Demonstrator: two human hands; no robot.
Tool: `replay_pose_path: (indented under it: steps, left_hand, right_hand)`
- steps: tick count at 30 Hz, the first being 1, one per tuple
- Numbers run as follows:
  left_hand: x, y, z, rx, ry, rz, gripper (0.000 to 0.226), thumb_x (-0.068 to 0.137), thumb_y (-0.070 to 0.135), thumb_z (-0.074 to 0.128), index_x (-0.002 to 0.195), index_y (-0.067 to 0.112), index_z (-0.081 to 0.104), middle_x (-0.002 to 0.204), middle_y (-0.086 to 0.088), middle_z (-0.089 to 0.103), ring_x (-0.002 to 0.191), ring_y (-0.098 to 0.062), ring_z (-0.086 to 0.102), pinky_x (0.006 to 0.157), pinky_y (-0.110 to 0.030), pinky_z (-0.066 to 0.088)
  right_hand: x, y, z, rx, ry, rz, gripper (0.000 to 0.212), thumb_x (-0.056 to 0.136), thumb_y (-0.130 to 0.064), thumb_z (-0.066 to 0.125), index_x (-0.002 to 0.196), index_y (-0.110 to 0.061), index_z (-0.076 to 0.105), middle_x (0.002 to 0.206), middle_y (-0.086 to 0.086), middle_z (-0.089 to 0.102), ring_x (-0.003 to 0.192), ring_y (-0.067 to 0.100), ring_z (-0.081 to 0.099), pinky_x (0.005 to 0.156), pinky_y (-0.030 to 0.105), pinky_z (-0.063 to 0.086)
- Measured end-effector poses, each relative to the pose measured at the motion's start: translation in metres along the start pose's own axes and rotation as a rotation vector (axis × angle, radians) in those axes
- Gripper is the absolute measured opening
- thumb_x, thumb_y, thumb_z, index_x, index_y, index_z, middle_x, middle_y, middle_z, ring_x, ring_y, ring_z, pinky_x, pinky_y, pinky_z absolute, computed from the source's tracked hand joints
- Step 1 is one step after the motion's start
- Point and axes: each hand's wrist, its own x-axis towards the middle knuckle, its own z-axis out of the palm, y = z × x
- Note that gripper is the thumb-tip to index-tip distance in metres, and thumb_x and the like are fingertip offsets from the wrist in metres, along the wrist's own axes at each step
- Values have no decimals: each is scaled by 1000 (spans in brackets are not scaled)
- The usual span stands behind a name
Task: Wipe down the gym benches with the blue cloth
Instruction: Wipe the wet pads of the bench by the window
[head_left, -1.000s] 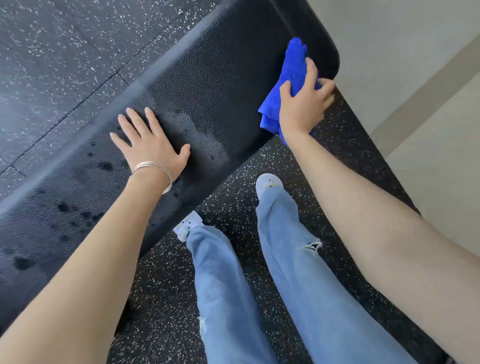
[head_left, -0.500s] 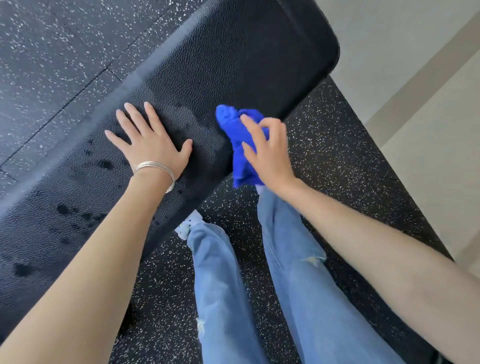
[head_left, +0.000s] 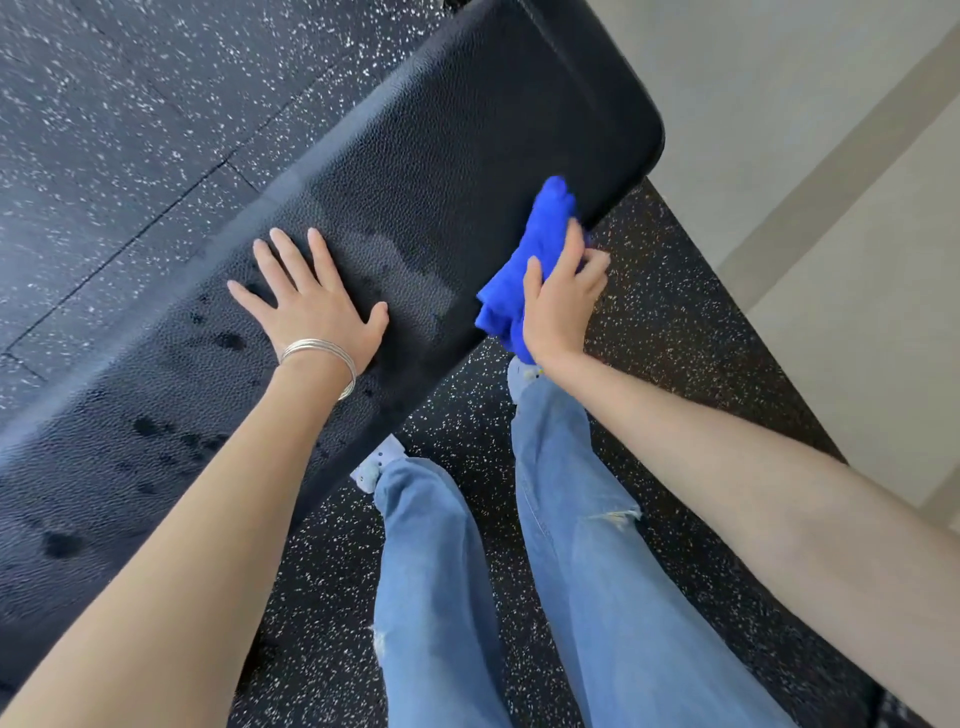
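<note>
A black padded gym bench (head_left: 467, 130) runs diagonally from lower left to upper right, with wet spots and a damp streak on its textured top. My left hand (head_left: 317, 301) lies flat on the pad with fingers spread, silver bangles on the wrist. My right hand (head_left: 561, 296) grips a bunched blue cloth (head_left: 535, 249) against the bench's near edge, close to its rounded end. Part of the cloth hangs over the edge below my palm.
Black speckled rubber flooring (head_left: 130, 104) surrounds the bench. My legs in blue jeans (head_left: 571, 519) and light shoes stand right beside the bench's near side. A pale wall or floor band (head_left: 831, 156) lies at the upper right.
My right hand swept the cloth from the bench's far end toward my left hand, then back out along the near edge. The left hand stayed planted on the pad.
</note>
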Motion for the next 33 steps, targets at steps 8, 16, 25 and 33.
replay_pose_path:
  steps: [8,16,25,33]
  left_hand:
    - [-2,9,0,-21,-33,-58,92,85,53,48,150,8,1,156,-22,-5,144,-40,-7,110,-66,8]
    - [-2,25,4,-99,-20,-149,94,80,43,54,149,4,3,156,-24,-5,144,-41,-9,110,-66,6]
    - [-5,13,-2,-122,-35,-117,92,83,46,55,151,11,3,158,-17,-6,145,-35,-9,111,-66,7]
    - [-14,-42,4,-158,59,-30,82,86,46,54,151,19,12,159,-1,6,147,-25,0,114,-61,7]
  right_hand:
    - [91,22,-28,-187,-12,-92,50,95,-19,49,143,-17,34,125,16,39,106,35,42,87,45,40]
    - [144,10,-39,6,11,443,45,98,-34,39,142,-30,29,133,6,33,108,32,47,87,40,44]
    - [13,-43,-1,-261,-90,-361,51,80,-29,66,130,-27,52,112,11,53,86,32,49,68,40,40]
    - [60,-65,-8,-399,-206,-801,43,85,-36,50,127,-27,54,106,11,54,86,33,52,62,38,44]
